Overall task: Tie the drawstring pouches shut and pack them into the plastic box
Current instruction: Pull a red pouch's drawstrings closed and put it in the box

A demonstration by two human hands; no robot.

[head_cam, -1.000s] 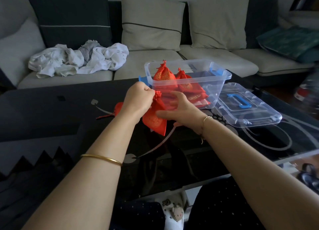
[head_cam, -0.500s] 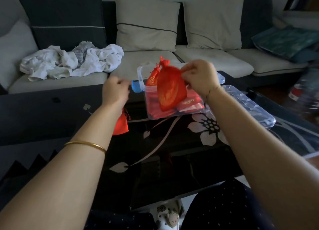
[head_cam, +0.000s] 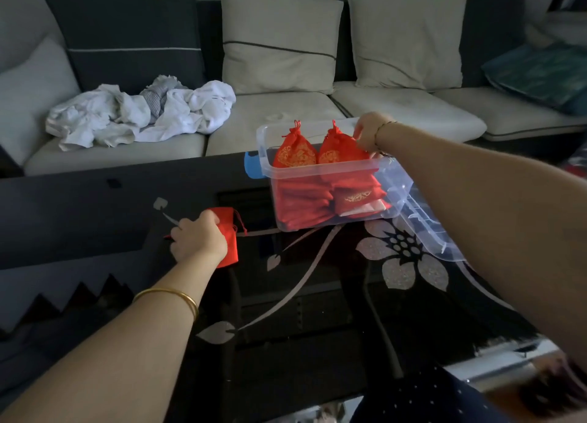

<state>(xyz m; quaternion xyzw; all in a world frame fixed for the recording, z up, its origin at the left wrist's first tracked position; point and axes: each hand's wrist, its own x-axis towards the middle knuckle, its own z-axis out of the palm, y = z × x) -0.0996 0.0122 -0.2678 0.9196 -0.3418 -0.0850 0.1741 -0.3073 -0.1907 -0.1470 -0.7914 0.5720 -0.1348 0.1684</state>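
Red pouches point(head_cam: 295, 152) fill the clear plastic box point(head_cam: 317, 172).

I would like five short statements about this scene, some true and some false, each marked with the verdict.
1. The left hand grips a loose pouch on the table. True.
2. The right hand holds a tied pouch in the box. True.
3. The box is otherwise empty. False: it holds several more red pouches.
4. The box is closed. False: its lid lies on the table to its right.
5. Clothes lie on the table. False: they lie on the sofa.
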